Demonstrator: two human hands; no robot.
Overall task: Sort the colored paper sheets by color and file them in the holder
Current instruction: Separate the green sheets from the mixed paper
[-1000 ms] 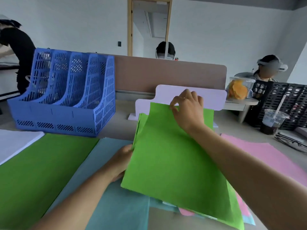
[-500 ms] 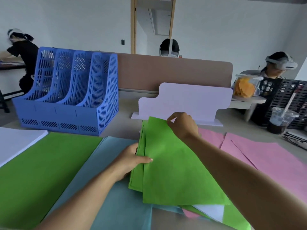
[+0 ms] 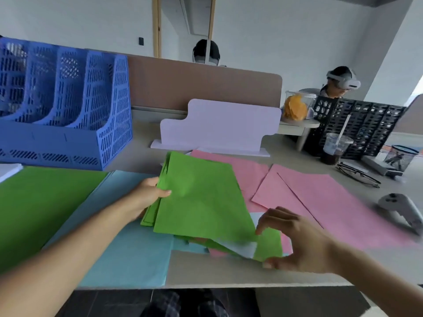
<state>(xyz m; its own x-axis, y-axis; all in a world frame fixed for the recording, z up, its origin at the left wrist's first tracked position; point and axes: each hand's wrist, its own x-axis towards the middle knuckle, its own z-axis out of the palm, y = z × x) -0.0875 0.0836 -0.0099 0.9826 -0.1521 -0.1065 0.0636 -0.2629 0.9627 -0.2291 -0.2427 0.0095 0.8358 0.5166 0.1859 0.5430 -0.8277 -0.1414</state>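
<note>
Head view: my left hand (image 3: 151,197) pinches the green stack (image 3: 201,197) to hold one colour together. My right hand (image 3: 295,245) hovers spread, holding nothing, likely seeking more.

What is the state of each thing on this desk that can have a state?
blue holder: upright, no sheets showing inside.
green stack: gripped at its left edge, lying on mixed sheets.
left hand: grips the green stack.
right hand: open, at the mixed sheets' near corner.
pink sheets: lying flat.
drink cup: upright, lidded.
</note>
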